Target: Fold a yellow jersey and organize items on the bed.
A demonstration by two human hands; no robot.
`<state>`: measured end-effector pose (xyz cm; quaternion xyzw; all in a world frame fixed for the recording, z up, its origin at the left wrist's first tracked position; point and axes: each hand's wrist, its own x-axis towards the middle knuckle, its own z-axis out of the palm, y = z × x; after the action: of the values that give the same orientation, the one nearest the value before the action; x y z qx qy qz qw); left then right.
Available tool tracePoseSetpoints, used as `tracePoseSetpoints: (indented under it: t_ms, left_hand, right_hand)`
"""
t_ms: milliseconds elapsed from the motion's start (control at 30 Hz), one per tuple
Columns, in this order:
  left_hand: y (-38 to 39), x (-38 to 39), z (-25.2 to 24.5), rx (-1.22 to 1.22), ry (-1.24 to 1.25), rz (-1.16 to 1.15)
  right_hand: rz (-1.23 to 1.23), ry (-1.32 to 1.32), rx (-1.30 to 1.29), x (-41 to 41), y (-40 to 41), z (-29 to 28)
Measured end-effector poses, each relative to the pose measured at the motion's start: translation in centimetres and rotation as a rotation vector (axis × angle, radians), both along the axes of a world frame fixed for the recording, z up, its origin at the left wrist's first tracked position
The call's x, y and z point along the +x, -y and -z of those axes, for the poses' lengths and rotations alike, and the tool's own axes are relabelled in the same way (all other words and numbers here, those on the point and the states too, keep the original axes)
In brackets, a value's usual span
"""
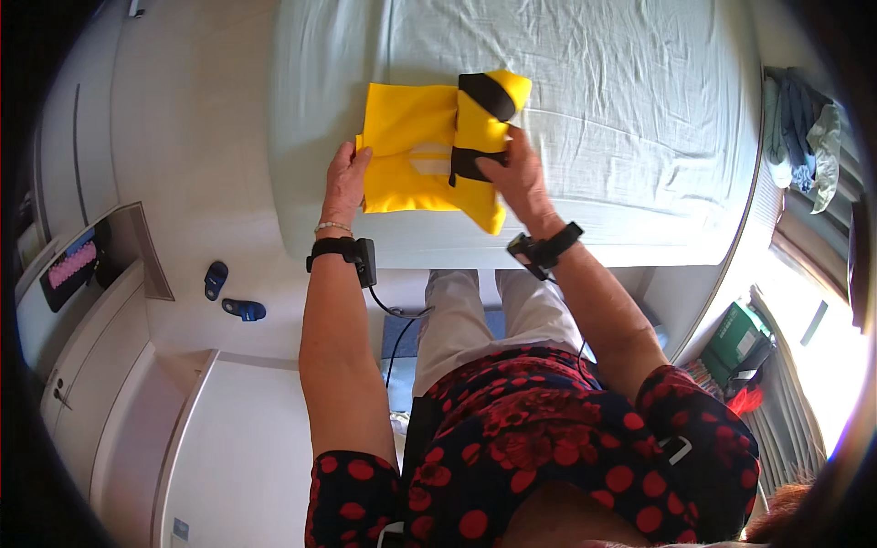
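A yellow garment with black bands point(411, 116) lies partly folded on the pale green bed sheet point(637, 164). Its right portion, with the black bands, is turned over onto the plain yellow part, and one yellow corner points towards me. My left hand point(347, 177) grips the garment's left edge, thumb on top. At the folded right portion is my right hand point(517, 168), thumb over a black band and fingers around the outer edge. Both wrists carry black strapped devices with cables.
The near edge of the bed is in front of my legs. Blue slippers point(216, 281) lie on the floor to the left, near a white door point(82, 383). Clothes point(798, 130) hang at the right, above a green box point(736, 339) by the window.
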<state>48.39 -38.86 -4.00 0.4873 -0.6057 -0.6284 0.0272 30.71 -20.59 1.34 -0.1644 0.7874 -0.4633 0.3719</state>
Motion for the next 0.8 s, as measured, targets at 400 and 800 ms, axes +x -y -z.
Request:
tracePoseSetpoints:
  t_ms: [400, 800]
  left_hand:
    - [-0.3, -0.5, -1.7, 0.339, -0.148, -0.153]
    - [-5.1, -2.3, -3.9, 0.561, -0.350, -0.282]
  right_hand:
    - [-0.189, -0.154, 0.113, 2.9, 1.6, 2.3]
    - [0.171, 0.958, -0.260, 2.9, -0.2, 0.2]
